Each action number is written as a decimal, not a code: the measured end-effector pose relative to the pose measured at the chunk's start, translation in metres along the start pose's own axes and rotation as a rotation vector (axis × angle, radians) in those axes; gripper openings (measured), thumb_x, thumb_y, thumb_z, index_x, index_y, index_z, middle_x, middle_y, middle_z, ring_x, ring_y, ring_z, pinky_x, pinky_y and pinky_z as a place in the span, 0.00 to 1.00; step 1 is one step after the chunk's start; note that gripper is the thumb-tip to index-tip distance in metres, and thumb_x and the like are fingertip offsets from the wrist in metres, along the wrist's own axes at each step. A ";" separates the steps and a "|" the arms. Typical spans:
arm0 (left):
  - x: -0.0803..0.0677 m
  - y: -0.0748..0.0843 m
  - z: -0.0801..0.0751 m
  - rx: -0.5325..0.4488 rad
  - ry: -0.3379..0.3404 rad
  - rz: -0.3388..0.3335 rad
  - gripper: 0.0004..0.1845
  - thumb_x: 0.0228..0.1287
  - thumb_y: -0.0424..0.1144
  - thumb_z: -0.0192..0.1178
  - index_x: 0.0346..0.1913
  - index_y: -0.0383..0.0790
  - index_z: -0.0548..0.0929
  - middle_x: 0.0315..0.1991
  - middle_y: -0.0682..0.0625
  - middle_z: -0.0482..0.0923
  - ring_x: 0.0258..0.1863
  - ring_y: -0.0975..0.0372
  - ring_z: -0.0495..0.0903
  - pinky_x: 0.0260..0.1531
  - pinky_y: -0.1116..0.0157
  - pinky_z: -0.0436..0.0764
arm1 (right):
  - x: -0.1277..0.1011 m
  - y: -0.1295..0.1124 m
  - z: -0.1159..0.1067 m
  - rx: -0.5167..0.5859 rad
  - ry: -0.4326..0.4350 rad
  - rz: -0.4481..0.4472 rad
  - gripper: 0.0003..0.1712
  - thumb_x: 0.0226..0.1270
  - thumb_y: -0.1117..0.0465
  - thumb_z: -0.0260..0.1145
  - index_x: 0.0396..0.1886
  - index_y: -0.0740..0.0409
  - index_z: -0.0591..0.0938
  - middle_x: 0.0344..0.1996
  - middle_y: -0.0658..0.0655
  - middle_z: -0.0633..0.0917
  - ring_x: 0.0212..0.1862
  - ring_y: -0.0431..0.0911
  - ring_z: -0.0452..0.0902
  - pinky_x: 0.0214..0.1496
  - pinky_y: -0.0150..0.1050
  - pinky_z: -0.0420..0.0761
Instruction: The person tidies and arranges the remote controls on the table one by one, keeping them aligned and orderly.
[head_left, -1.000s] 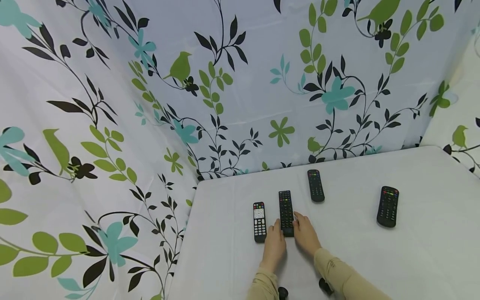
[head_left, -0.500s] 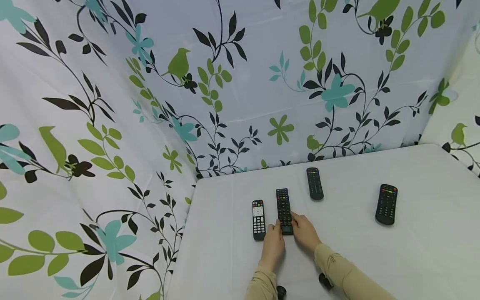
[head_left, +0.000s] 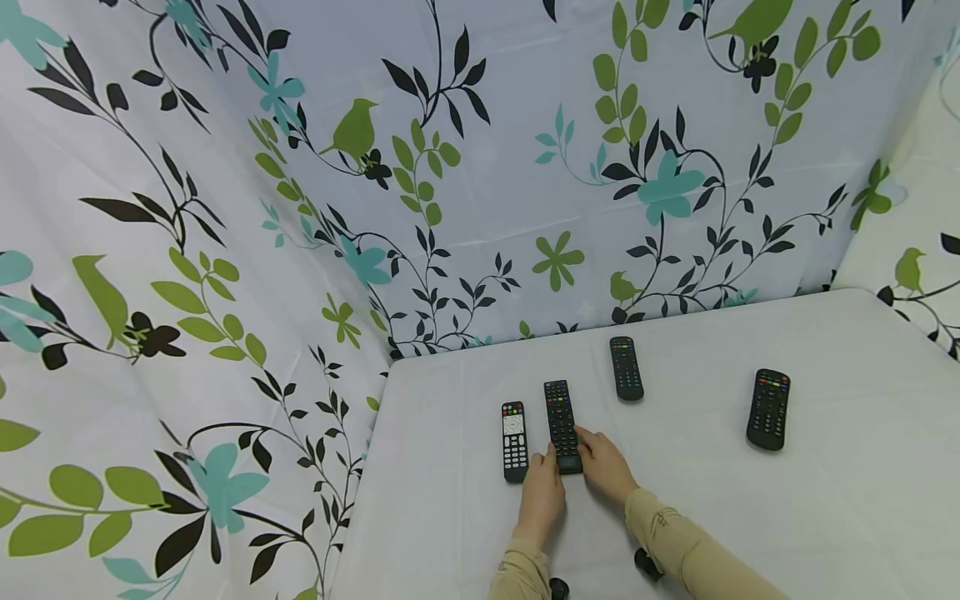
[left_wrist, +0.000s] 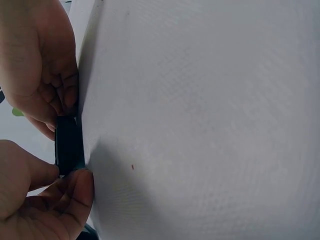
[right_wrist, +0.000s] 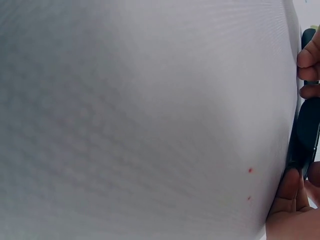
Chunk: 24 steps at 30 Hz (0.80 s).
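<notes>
A long black remote control (head_left: 558,408) lies on the white table, its far end tilted slightly left. My left hand (head_left: 542,496) pinches the left side of its near end. On the opposite side, my right hand (head_left: 606,468) holds the edge between thumb and fingers. Seen end-on in the left wrist view, the dark remote control (left_wrist: 70,142) sits between both hands' fingertips, at the cloth surface. Close on the left, apart from it, is a black remote with white keys (head_left: 515,455). The undersides of the fingers are partly hidden in the head view.
Another black remote (head_left: 627,368) lies farther back, right of the held one. A wider, curved black remote (head_left: 768,410) is at the right. A white cloth covers the table (head_left: 697,492). Behind and to the left hangs a patterned curtain (head_left: 480,192).
The held remote's far end has swung a little left, towards the white-keyed remote, with both hands still on it. The whole head view has shifted slightly. The other remotes stay in place.
</notes>
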<state>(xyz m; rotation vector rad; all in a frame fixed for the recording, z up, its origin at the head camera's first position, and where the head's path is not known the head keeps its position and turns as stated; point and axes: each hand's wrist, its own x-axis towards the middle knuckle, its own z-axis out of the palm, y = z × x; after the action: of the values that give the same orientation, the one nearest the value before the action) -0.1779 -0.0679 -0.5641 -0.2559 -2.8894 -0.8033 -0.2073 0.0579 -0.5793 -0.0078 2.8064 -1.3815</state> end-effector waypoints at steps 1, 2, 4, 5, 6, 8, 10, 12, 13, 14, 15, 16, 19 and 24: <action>0.000 0.000 0.000 0.000 -0.005 -0.005 0.19 0.66 0.30 0.50 0.58 0.27 0.74 0.33 0.43 0.76 0.27 0.62 0.74 0.27 0.67 0.75 | 0.000 0.000 0.000 0.001 0.001 -0.001 0.23 0.66 0.67 0.53 0.61 0.68 0.71 0.33 0.58 0.80 0.30 0.42 0.67 0.31 0.34 0.69; 0.000 0.000 0.000 -0.002 -0.012 -0.013 0.19 0.66 0.30 0.50 0.58 0.27 0.74 0.33 0.43 0.76 0.27 0.63 0.73 0.27 0.67 0.75 | -0.001 0.000 0.000 0.003 0.002 -0.002 0.23 0.66 0.67 0.53 0.60 0.68 0.72 0.32 0.57 0.79 0.30 0.42 0.67 0.32 0.34 0.69; 0.000 0.000 -0.001 -0.004 -0.023 -0.023 0.19 0.66 0.30 0.50 0.58 0.28 0.73 0.34 0.43 0.76 0.27 0.63 0.73 0.28 0.67 0.75 | -0.001 -0.001 0.000 0.007 0.005 -0.007 0.22 0.66 0.67 0.53 0.60 0.68 0.72 0.31 0.56 0.79 0.29 0.42 0.67 0.31 0.34 0.69; 0.000 0.000 -0.001 -0.005 -0.025 -0.023 0.19 0.66 0.30 0.50 0.58 0.28 0.73 0.34 0.43 0.76 0.27 0.63 0.74 0.27 0.67 0.75 | -0.001 -0.001 0.000 0.011 0.005 -0.007 0.22 0.66 0.67 0.53 0.60 0.68 0.72 0.30 0.56 0.79 0.29 0.42 0.67 0.31 0.34 0.69; 0.000 0.000 -0.001 -0.006 -0.030 -0.027 0.19 0.66 0.30 0.50 0.59 0.28 0.73 0.34 0.43 0.76 0.28 0.63 0.74 0.28 0.67 0.76 | -0.001 -0.001 0.000 0.016 0.006 -0.005 0.22 0.66 0.67 0.53 0.60 0.68 0.72 0.30 0.56 0.78 0.29 0.42 0.67 0.31 0.34 0.69; -0.001 0.000 -0.001 -0.006 -0.033 -0.027 0.19 0.66 0.30 0.50 0.59 0.28 0.73 0.34 0.43 0.77 0.28 0.62 0.74 0.28 0.67 0.76 | -0.001 -0.001 0.000 0.019 0.004 -0.002 0.22 0.66 0.67 0.53 0.60 0.68 0.72 0.30 0.56 0.78 0.29 0.42 0.67 0.31 0.34 0.69; -0.001 0.000 -0.002 0.002 -0.030 -0.021 0.19 0.66 0.30 0.50 0.59 0.27 0.73 0.35 0.42 0.77 0.28 0.62 0.75 0.28 0.67 0.76 | 0.000 -0.001 0.000 0.026 -0.001 0.013 0.22 0.66 0.67 0.53 0.60 0.67 0.72 0.31 0.56 0.78 0.30 0.42 0.67 0.32 0.34 0.69; -0.001 0.001 -0.003 0.015 -0.027 -0.016 0.19 0.66 0.30 0.49 0.59 0.27 0.73 0.35 0.42 0.77 0.28 0.62 0.75 0.28 0.67 0.76 | 0.000 -0.002 -0.001 0.038 -0.005 0.029 0.22 0.66 0.66 0.53 0.60 0.66 0.72 0.33 0.57 0.78 0.31 0.43 0.68 0.33 0.35 0.70; -0.001 0.001 -0.003 0.019 -0.023 -0.013 0.19 0.66 0.30 0.49 0.59 0.28 0.73 0.35 0.42 0.77 0.28 0.62 0.75 0.27 0.67 0.75 | 0.000 -0.002 -0.001 0.043 -0.004 0.033 0.22 0.66 0.66 0.53 0.60 0.66 0.72 0.33 0.58 0.78 0.31 0.43 0.69 0.33 0.35 0.71; -0.001 0.001 -0.003 0.022 -0.019 -0.010 0.19 0.66 0.30 0.49 0.59 0.28 0.73 0.34 0.42 0.76 0.27 0.62 0.74 0.27 0.67 0.75 | -0.001 -0.002 -0.002 0.051 0.000 0.034 0.22 0.66 0.66 0.53 0.59 0.66 0.73 0.33 0.58 0.78 0.31 0.43 0.69 0.34 0.36 0.71; -0.001 0.001 -0.003 0.019 -0.017 -0.009 0.19 0.66 0.30 0.49 0.59 0.28 0.73 0.34 0.42 0.76 0.26 0.62 0.73 0.26 0.67 0.74 | -0.001 -0.003 -0.003 0.059 0.005 0.033 0.21 0.66 0.66 0.53 0.59 0.66 0.73 0.33 0.58 0.78 0.32 0.44 0.69 0.34 0.36 0.71; -0.001 0.001 -0.004 0.016 -0.014 -0.013 0.19 0.67 0.30 0.49 0.59 0.28 0.72 0.34 0.43 0.75 0.25 0.63 0.72 0.25 0.67 0.74 | -0.002 -0.003 -0.004 0.066 0.014 0.029 0.21 0.66 0.66 0.53 0.58 0.67 0.73 0.33 0.59 0.78 0.32 0.44 0.69 0.35 0.37 0.71; -0.001 0.002 -0.004 0.002 -0.001 -0.015 0.20 0.67 0.31 0.48 0.60 0.29 0.72 0.33 0.44 0.73 0.24 0.66 0.68 0.25 0.68 0.73 | -0.004 -0.003 -0.006 0.060 0.047 -0.014 0.20 0.64 0.66 0.53 0.55 0.68 0.74 0.31 0.58 0.77 0.31 0.43 0.68 0.34 0.37 0.71; 0.002 0.003 -0.004 -0.012 0.043 0.005 0.19 0.68 0.32 0.48 0.60 0.33 0.73 0.33 0.46 0.72 0.24 0.67 0.67 0.26 0.70 0.73 | -0.002 0.000 -0.006 0.067 0.048 -0.013 0.20 0.64 0.66 0.55 0.56 0.67 0.74 0.32 0.57 0.77 0.32 0.43 0.68 0.35 0.36 0.70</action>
<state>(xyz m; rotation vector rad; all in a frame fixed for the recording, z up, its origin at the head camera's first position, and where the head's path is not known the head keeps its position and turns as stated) -0.1785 -0.0668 -0.5591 -0.2441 -2.8435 -0.8155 -0.2050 0.0623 -0.5754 0.0079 2.8019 -1.4976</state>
